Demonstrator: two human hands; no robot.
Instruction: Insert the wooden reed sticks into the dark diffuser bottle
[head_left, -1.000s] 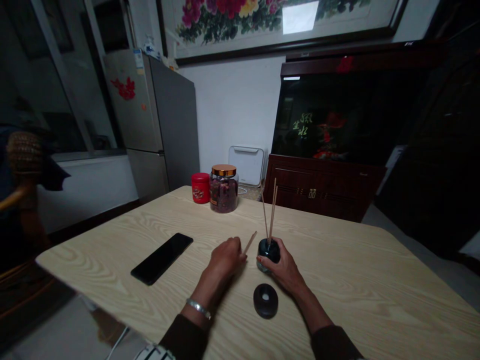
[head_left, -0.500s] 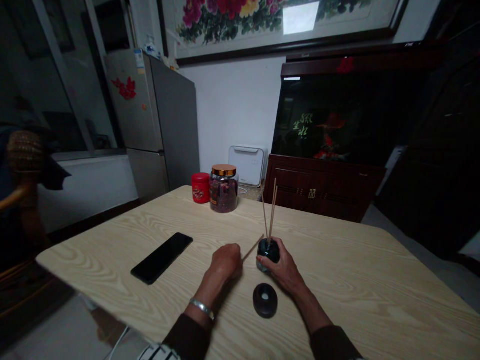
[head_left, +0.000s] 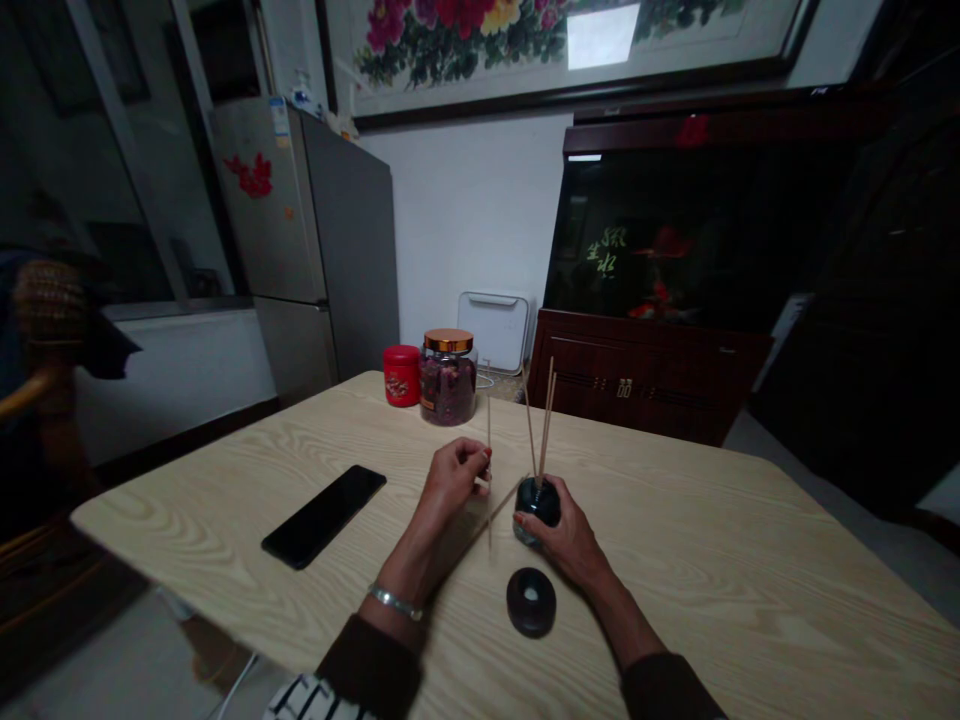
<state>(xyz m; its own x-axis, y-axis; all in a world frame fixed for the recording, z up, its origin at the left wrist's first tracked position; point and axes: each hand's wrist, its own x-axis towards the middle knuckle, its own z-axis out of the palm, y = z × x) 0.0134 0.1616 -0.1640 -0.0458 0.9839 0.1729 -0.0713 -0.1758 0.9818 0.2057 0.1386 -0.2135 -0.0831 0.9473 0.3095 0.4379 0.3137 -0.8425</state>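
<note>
My left hand [head_left: 453, 480] is raised above the table and pinches a thin wooden stick [head_left: 489, 420], which stands nearly upright. My right hand [head_left: 566, 535] grips a dark round glass bottle [head_left: 538, 502] resting on the tabletop. Several thin wooden sticks [head_left: 544, 425] stand in the bottle's neck, leaning slightly. A dark round lid [head_left: 517, 603] with a pale centre lies just below my right hand. A faint slanted line between my hands could be a stick or a shadow; I cannot tell.
A black phone [head_left: 323, 517] lies left on the light wood-grain table [head_left: 675, 560]. At the far edge stand a red tin [head_left: 402, 376] and a copper-lidded jar of dried flowers [head_left: 448, 392]. A fridge [head_left: 315, 240], cabinet [head_left: 645, 380] and fish tank [head_left: 675, 240] stand beyond.
My left hand has lifted and moved toward the far side, and its stick has swung from slanted to nearly upright. My right hand and the bottle have not moved.
</note>
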